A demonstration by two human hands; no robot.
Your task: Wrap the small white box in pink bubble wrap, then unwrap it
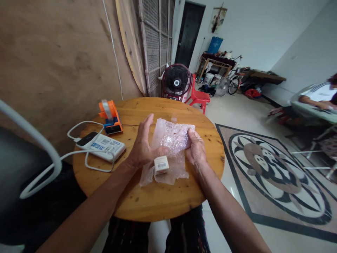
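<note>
A sheet of clear bubble wrap (173, 135) lies crumpled over the middle of the round wooden table (137, 207). My right hand (196, 146) pinches its right edge between thumb and fingers. At the left side of the wrap, my left hand (143, 146) has its fingers apart, with the thumb stretched over the plastic just above a small white box (161, 165). The box, with a barcode label on one face, rests on the near part of the wrap. Whether the left thumb touches the box or the wrap, I cannot tell.
On the table's left stand an orange tape dispenser (110, 116) and a white box (107, 147) bearing a dark device (86, 139) with a white cable (75, 154). Beyond are a fan (177, 82) and red chair (198, 95). Another person (318, 96) sits far right.
</note>
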